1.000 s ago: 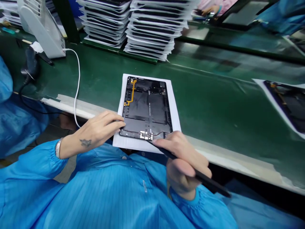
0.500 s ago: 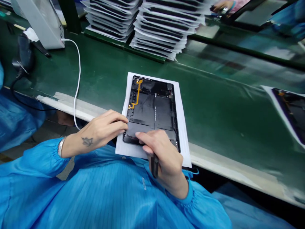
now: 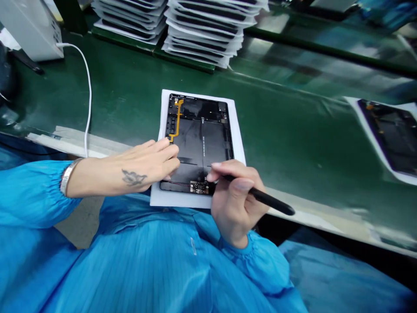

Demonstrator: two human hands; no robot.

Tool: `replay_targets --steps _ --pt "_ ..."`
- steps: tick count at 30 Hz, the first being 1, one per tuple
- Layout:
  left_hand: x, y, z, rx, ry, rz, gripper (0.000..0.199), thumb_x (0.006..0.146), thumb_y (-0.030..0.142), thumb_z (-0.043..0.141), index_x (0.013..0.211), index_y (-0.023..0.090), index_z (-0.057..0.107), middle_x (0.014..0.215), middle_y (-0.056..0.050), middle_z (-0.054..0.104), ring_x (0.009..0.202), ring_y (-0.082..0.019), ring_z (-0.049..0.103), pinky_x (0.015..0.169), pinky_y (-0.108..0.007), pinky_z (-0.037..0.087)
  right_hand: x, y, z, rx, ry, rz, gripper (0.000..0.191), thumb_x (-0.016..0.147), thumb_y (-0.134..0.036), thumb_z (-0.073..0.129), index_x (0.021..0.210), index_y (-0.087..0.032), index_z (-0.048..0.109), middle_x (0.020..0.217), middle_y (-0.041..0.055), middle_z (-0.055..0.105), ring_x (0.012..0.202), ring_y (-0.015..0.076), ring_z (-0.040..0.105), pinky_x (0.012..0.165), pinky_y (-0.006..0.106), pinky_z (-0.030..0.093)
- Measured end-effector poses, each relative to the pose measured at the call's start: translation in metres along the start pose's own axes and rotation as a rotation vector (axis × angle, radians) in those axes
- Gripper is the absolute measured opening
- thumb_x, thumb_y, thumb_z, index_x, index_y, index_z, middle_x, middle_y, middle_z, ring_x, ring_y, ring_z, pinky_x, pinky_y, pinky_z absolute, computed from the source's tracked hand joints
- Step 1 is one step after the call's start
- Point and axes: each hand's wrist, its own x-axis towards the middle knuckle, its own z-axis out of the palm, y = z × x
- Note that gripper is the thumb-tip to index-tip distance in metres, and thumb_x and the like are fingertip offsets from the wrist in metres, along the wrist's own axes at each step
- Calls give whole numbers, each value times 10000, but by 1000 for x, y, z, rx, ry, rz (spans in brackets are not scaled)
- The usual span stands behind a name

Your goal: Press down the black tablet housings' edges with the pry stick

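An opened tablet (image 3: 192, 143) lies on a white sheet (image 3: 239, 143), its black inside facing up. An orange flex cable (image 3: 178, 119) runs along its upper left side. At its lower edge sits a small circuit board (image 3: 198, 187). My left hand (image 3: 146, 167) is closed at the tablet's left edge, fingers bent over it; the thumb is mostly hidden. My right hand (image 3: 239, 195) grips a slim black pen-shaped tool (image 3: 272, 202) above the lower right corner. The tool's working tip is hidden by my fingers, close to the circuit board.
Two tall stacks of white sheets with dark panels between them (image 3: 205, 39) stand at the back of the green bench (image 3: 286, 143). To the right, another opened tablet (image 3: 391, 134) lies on a sheet. A white cable (image 3: 89, 95) runs from a white device (image 3: 35, 30) over the front edge.
My right hand has turned palm-up, and the tool now points out to the right. The circuit board has come into sight. My left hand has moved further over the tablet's edge. The view has shifted.
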Motion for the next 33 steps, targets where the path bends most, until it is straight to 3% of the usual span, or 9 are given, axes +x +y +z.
replay_targets --steps 2,3,6,9,11,14,23,28,33 --pt "1 -1 -2 16 -109 51 257 847 -21 509 958 209 492 1036 -56 560 891 -220 497 724 -329 384 1 0 -2 23 -8 -6 288 1062 -341 446 1084 -269 724 787 19 624 734 158 589 652 335 473" --pt "1 -2 -1 6 -107 46 226 870 -7 494 946 206 478 1019 -60 556 872 -220 485 716 -332 378 1 0 -3 0 -13 -30 303 1065 -356 432 1099 -274 721 815 25 628 766 165 598 681 346 485" --pt "1 -5 5 -88 75 -37 123 993 117 445 907 204 452 945 -57 565 834 -209 487 730 -340 398 -1 -1 -9 -234 -103 -145 418 1067 -463 358 1165 -270 716 952 64 628 921 203 616 819 403 511" --pt "-5 -4 11 -157 233 -87 138 1047 206 432 918 197 480 950 -59 610 871 -194 549 783 -340 444 -9 -1 -10 -355 -246 -299 473 1059 -490 354 1210 -205 700 873 61 605 817 173 597 742 353 511" --pt "-10 0 13 -163 281 -90 111 1047 195 448 965 188 522 993 -65 648 930 -189 593 832 -339 472 -15 1 -7 -323 -309 -409 403 1053 -423 427 1189 -140 680 775 41 605 732 152 581 674 320 499" --pt "-17 4 16 -164 298 -67 102 1037 165 470 1063 177 569 1084 -85 677 1053 -198 618 925 -354 490 -23 4 -1 -379 -366 -509 269 1029 -301 521 1140 -98 660 793 57 682 814 166 616 744 331 518" --pt "-19 4 18 -104 225 -77 115 1033 223 502 1053 169 602 1125 -93 639 1026 -205 569 885 -343 486 -32 13 4 -497 -363 -545 234 1006 -246 568 1146 -91 672 829 79 723 865 189 601 793 359 518" --pt "-11 2 14 -108 106 -55 146 1052 252 456 985 186 567 1016 -61 574 909 -189 503 765 -312 450 -34 12 6 -502 -343 -568 243 988 -246 601 1138 -76 686 829 79 722 874 185 605 800 347 518" --pt "-5 7 17 13 67 -76 201 1046 208 411 870 184 506 890 -53 541 787 -201 431 674 -330 386 -36 10 7 -505 -303 -564 252 977 -276 624 1100 -70 701 814 59 719 859 168 602 784 328 530"
